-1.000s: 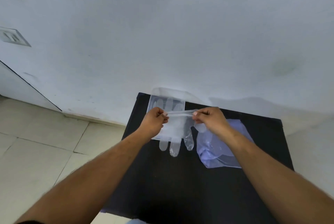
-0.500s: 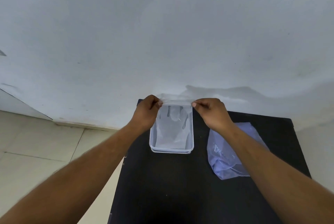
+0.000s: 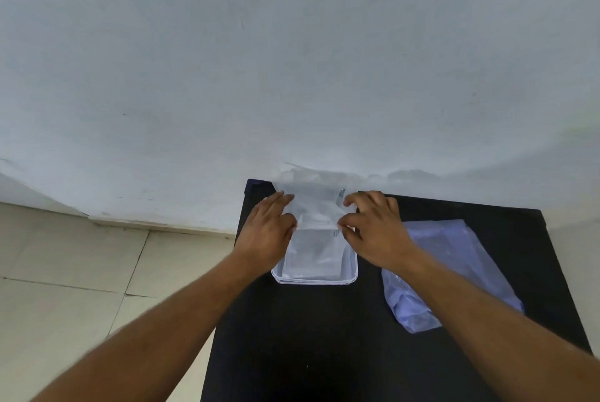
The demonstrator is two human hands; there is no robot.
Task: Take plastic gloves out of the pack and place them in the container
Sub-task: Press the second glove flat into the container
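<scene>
A clear rectangular container [image 3: 316,280] sits at the back of the black table [image 3: 324,336], close to the wall. A thin clear plastic glove [image 3: 313,210] lies draped over and into it, its far end resting against the wall. My left hand [image 3: 268,232] presses on the glove's left edge, fingers spread over the container's left side. On the glove's right edge, my right hand [image 3: 373,229] pinches the film between thumb and fingers. The bluish plastic pack [image 3: 454,271] lies flat to the right of the container, partly under my right forearm.
A white wall [image 3: 292,60] rises directly behind the table. Beige floor tiles [image 3: 81,271] lie to the left, below the table's left edge. The front half of the black tabletop holds nothing but my forearms.
The glove, held stretched above the table a second ago, has been carried back and lowered onto the container. Both hands have dropped from its top edge to its sides.
</scene>
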